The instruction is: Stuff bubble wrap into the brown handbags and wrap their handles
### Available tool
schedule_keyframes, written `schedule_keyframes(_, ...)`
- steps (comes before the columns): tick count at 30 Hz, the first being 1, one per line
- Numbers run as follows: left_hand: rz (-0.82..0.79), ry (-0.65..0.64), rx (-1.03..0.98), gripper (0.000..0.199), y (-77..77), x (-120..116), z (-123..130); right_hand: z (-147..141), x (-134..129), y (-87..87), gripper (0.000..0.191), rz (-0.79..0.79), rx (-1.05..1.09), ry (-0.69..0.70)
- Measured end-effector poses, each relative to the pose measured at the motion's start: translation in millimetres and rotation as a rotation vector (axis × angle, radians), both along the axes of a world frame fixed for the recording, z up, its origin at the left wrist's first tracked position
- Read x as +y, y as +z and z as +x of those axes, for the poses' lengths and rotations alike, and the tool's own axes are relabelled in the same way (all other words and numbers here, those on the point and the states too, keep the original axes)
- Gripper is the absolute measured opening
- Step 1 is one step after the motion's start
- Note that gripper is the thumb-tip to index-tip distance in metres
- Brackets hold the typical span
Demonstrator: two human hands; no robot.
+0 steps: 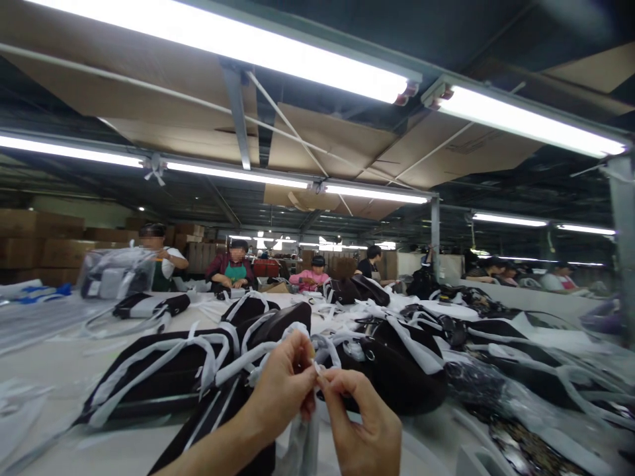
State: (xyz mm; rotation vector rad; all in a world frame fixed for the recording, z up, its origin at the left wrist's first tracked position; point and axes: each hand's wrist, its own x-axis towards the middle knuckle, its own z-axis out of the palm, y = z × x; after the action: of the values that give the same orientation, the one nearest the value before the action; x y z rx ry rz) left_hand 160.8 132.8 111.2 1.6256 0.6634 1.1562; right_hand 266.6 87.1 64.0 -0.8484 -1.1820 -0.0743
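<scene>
My left hand [282, 387] is closed in front of me, its thumb and fingers pinching a white wrapping strip [318, 367]. Close against it, my right hand [366, 420] grips the same strip between thumb and fingertip. A pale length of wrapping [301, 443] hangs below the fingers, partly hidden by my left hand. Just behind my hands lie dark bags with straps wrapped in white: one black bag [153, 373] to the left, another dark bag [404, 367] with a metal ring to the right. Another dark bag [213, 423] extends beneath my left forearm.
Clear plastic bags [510, 390] and more dark bags [520, 360] crowd the right side. A plastic-wrapped bag [116, 274] stands at the far left. Several people work across the table [44, 370], including a person in a green apron [237, 272]. Lamps hang overhead.
</scene>
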Motion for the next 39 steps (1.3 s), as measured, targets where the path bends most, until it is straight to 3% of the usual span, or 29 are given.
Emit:
schedule_keyframes(3,0.041,-0.017,-0.039,0.026,0.2,-0.4,-9.1,-8.0,4.9,-1.9,0.019,-0.074,0.068,0.128)
schedule_keyframes(7,0.074,-0.036,-0.003,0.023,2.4,-1.6,-18.4,-14.7,9.0,-0.6,0.036,-0.173,0.347,0.401)
schedule_keyframes(12,0.04,-0.086,0.068,0.018,-2.5,0.7,-20.1,-2.8,5.3,4.9,0.054,-0.316,0.449,0.496)
schedule_keyframes(16,0.051,-0.129,0.13,0.015,0.0,-0.2,-19.3,11.0,-0.1,4.7,0.046,-0.45,0.208,0.408)
schedule_keyframes(20,0.098,-0.144,0.172,0.015,10.0,-3.3,-19.9,24.3,-7.9,14.1,0.036,-0.496,-0.214,0.292)
schedule_keyframes(25,0.137,-0.175,0.262,0.016,17.8,-11.1,-22.6,32.8,-19.2,37.0,0.027,-0.297,-0.883,-0.215)
schedule_keyframes(30,0.165,-0.202,0.314,0.013,21.5,-20.1,-30.7,33.4,-24.5,39.5,0.019,-0.085,-1.177,-0.433)
schedule_keyframes(33,0.253,-0.209,0.356,0.004,23.3,-22.0,-36.5,35.6,-23.1,40.2,0.021,-0.017,-1.245,-0.451)
schedule_keyframes(35,0.296,-0.223,0.371,0.003,24.8,-19.5,-38.4,38.0,-20.2,48.9,0.02,-0.075,-1.163,-0.401)
schedule_keyframes(37,0.311,-0.229,0.36,0.005,27.9,-13.5,-38.4,39.9,-16.4,64.5,0.014,-0.24,-0.905,-0.265)
schedule_keyframes(39,0.31,-0.214,0.324,0.011,33.9,-5.9,-37.8,39.2,-12.2,83.0,0.013,-0.416,-0.58,-0.034)
